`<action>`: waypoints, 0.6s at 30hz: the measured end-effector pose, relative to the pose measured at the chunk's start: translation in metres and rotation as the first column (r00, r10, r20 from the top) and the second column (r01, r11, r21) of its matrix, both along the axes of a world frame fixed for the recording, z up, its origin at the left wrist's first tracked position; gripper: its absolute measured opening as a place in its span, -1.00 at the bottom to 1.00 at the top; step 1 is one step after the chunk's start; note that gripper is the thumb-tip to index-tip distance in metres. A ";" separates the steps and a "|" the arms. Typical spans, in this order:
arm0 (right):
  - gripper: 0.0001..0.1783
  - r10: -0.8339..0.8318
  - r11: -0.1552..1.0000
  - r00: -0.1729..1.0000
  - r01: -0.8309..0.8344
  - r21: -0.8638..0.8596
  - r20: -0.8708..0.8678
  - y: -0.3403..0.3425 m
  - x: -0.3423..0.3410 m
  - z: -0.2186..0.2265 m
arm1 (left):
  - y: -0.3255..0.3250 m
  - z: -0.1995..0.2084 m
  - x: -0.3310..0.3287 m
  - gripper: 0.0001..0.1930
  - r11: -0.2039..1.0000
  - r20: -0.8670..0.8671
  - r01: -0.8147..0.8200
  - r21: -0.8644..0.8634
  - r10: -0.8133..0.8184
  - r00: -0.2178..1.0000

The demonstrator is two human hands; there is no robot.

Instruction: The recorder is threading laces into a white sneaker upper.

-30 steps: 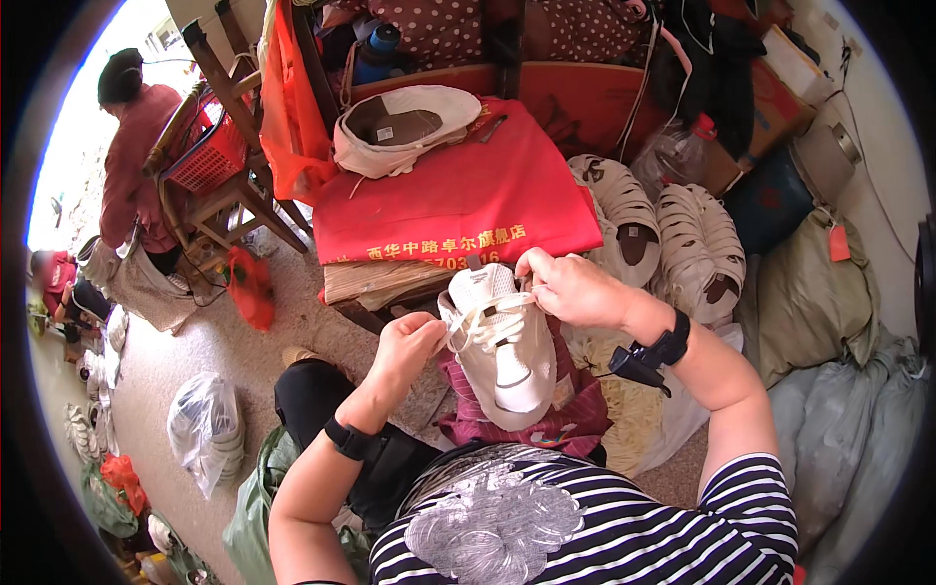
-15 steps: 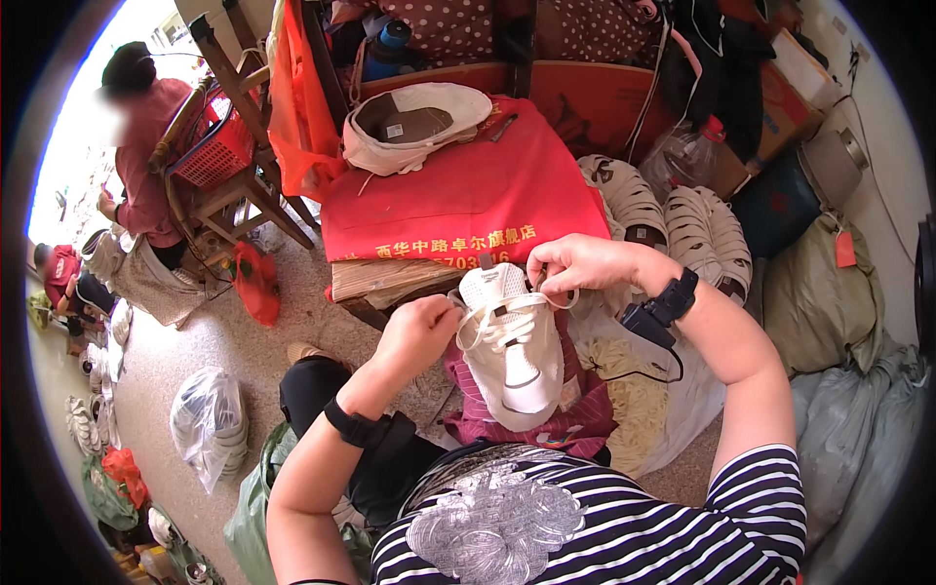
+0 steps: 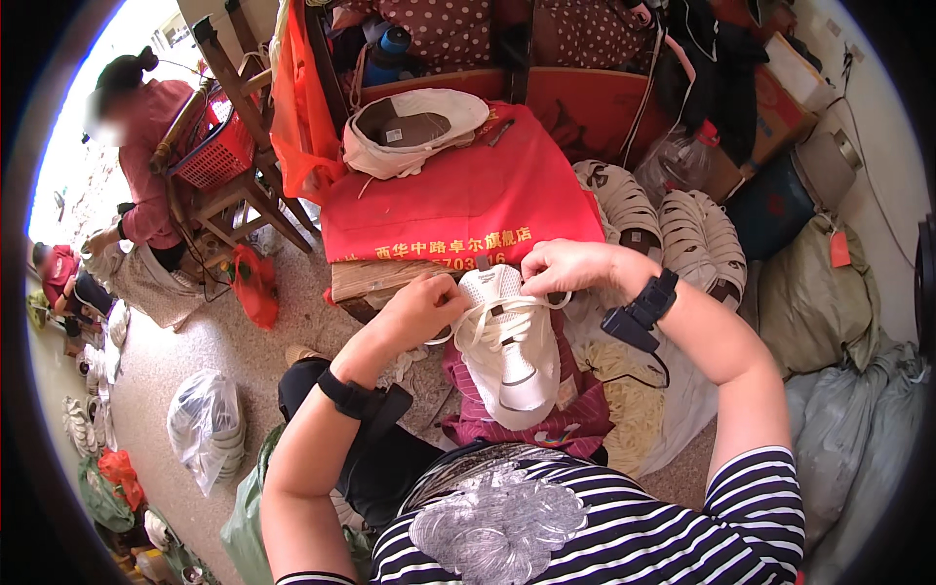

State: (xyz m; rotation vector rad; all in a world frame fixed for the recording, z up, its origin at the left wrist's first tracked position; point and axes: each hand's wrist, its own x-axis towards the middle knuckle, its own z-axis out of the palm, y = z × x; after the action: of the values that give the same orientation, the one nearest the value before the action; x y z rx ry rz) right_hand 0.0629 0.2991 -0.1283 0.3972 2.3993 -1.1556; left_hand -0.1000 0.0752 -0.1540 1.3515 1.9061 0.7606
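Observation:
A white sneaker (image 3: pixel 527 390) rests on the maroon cloth (image 3: pixel 581 421) over my lap, its toe toward me and its tongue toward the table. Loose ends of its white shoelace (image 3: pixel 505 319) loop out on both sides below the tongue. My left hand (image 3: pixel 429 308) is closed at the sneaker's left side, fingers pinched on the lace there. At the tongue's right edge my right hand (image 3: pixel 565 269) is closed too, thumb and finger pinching the lace, with a loop hanging below. The fingertips are partly hidden.
Ahead is a low table with a red cloth (image 3: pixel 429 219), bearing another white shoe (image 3: pixel 414 132). Several laced shoes (image 3: pixel 702 237) stand at the right, beside a pile of pale laces (image 3: pixel 629 405). A bagged bundle (image 3: pixel 208 426) lies on the floor; a person (image 3: pixel 151 146) sits at far left.
My left hand has moved right and up, closer to the sneaker's tongue. My right hand has shifted slightly left, against the tongue. The seated person at far left has moved a little.

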 end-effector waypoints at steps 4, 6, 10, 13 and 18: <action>-0.69 -0.214 0.972 0.976 0.210 -0.103 -0.030 -0.008 0.002 -0.016 | 0.001 0.006 0.002 -0.82 0.998 -0.017 -0.017 -0.058 0.016 1.000; -0.76 -0.297 0.941 0.955 0.296 -0.165 0.019 -0.012 0.003 -0.017 | 0.001 0.009 -0.001 -0.83 0.993 0.005 -0.009 -0.115 0.009 1.000; -0.83 -0.465 0.816 0.884 0.450 -0.362 0.050 -0.014 0.009 -0.024 | 0.001 0.003 -0.006 -0.85 0.993 -0.009 0.075 -0.094 -0.076 0.997; -0.87 -0.515 0.694 0.851 0.483 -0.534 0.101 -0.010 0.011 -0.028 | -0.005 -0.013 -0.001 -0.83 0.999 0.069 -0.044 -0.025 0.046 0.997; -0.82 -0.124 0.962 0.853 0.230 0.151 -0.507 -0.020 0.009 -0.029 | -0.010 -0.021 0.031 -0.80 0.886 0.621 -0.450 0.114 0.290 0.728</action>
State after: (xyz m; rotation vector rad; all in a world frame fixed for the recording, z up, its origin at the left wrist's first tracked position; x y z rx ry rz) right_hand 0.0717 0.2791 -0.1570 0.4392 3.0037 -1.2038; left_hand -0.0688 0.0653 -0.1750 0.7143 1.6006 1.4871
